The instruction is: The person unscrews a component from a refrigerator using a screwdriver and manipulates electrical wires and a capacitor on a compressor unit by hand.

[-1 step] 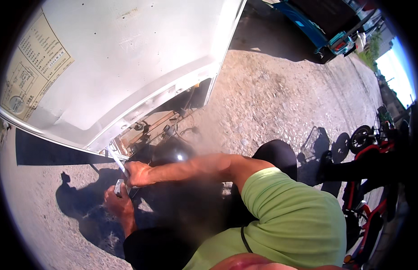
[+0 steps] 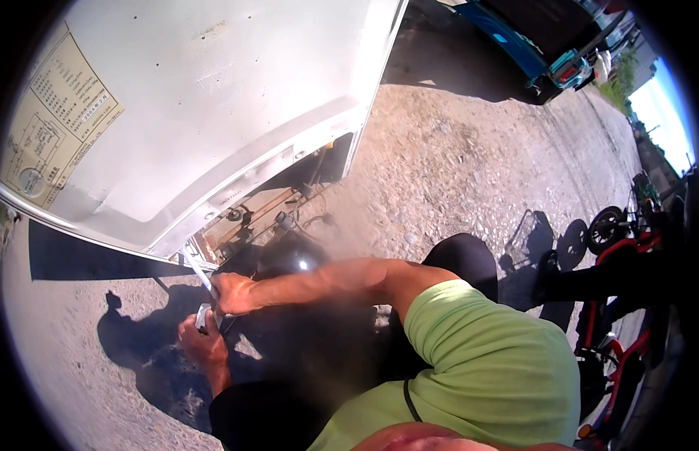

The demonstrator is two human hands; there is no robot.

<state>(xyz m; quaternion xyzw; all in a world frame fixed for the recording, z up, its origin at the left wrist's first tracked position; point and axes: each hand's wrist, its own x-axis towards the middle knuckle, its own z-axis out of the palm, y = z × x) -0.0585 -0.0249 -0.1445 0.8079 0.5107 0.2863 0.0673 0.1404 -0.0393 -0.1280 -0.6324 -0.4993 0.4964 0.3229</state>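
My right hand [image 2: 233, 293] is closed around a white tube or strip [image 2: 197, 268] that runs down from the bottom corner of a white metal appliance [image 2: 236, 98]. Just below it, my left hand [image 2: 204, 344] pinches a small whitish piece [image 2: 202, 316], close under the right fist. Whether that piece is the end of the same strip I cannot tell. Beside my right forearm, a shiny black compressor [image 2: 295, 254] sits in the appliance's open base. Rusty brown frame parts [image 2: 248, 214] and thin pipes lie around it. My right forearm covers part of the base.
A yellowed label [image 2: 60, 116] is stuck on the appliance's panel. Gravelly ground [image 2: 454, 158] stretches right and ahead. A blue cart-like vehicle [image 2: 515, 45] stands at the far right. A red-framed wheeled vehicle [image 2: 627, 361] is close on my right, with dark legs beside it.
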